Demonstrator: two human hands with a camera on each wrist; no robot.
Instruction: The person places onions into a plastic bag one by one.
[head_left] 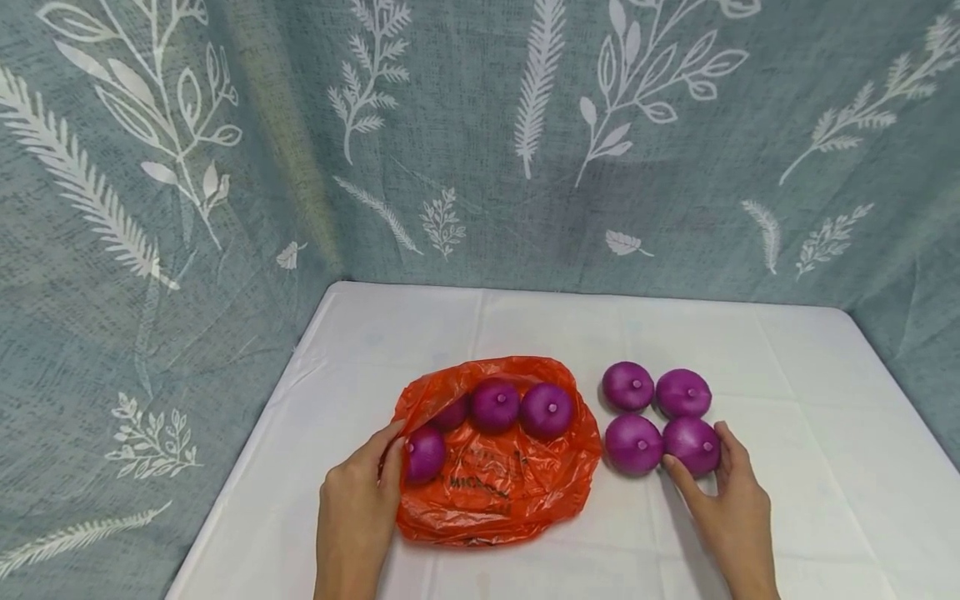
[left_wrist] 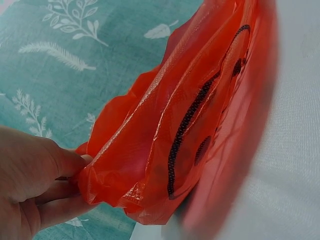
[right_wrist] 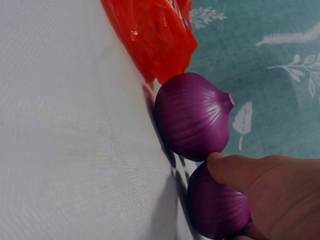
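A red plastic bag point(head_left: 517, 492) lies with its mouth spread on the table, several purple onions point(head_left: 494, 406) inside. My left hand point(head_left: 358, 500) pinches the bag's left rim between thumb and fingers, as the left wrist view also shows. To the right of the bag, several more onions sit close together in two rows. Around the front right onion point(head_left: 691, 446) curl the thumb and fingers of my right hand point(head_left: 727, 508). In the right wrist view its neighbour, another onion point(right_wrist: 192, 116), stands between that hand and the bag.
A white cloth point(head_left: 810, 400) covers the table, whose far edge meets a blue-green curtain point(head_left: 480, 208) with white leaf prints. The same curtain runs down the left and right sides. White cloth shows behind the bag and right of the onions.
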